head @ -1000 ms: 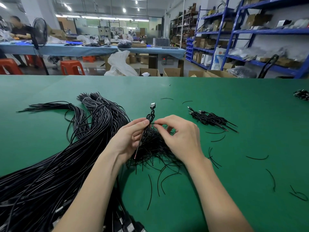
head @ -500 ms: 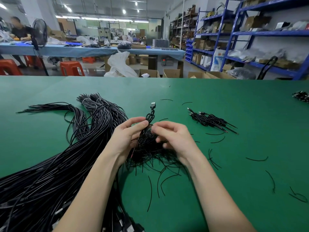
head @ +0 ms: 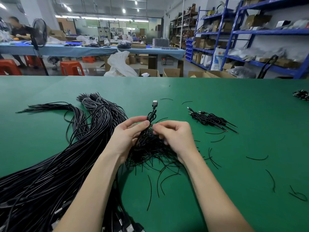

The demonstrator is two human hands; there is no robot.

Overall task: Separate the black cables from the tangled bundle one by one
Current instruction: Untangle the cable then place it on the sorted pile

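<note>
A small tangled bundle of thin black cables (head: 150,148) lies on the green table (head: 234,114) between my hands. My left hand (head: 127,136) pinches a coiled black cable (head: 153,114) that stands up from the bundle, its silver USB plug pointing away from me. My right hand (head: 175,136) is just right of it, fingers curled, pinching thin black strands at the top of the bundle. A long thick mass of black cables (head: 50,173) runs from the near left corner up to the table's middle left.
A small heap of separated cables (head: 210,118) lies to the right of my hands. Loose short black wire pieces (head: 257,159) are scattered on the right side. Another cable clump (head: 301,95) sits at the far right edge. Shelves, boxes and a worktable stand beyond.
My right hand dipped lower into the bundle, then came back up beside the coiled cable. My left hand kept its pinch on the cable and barely moved.
</note>
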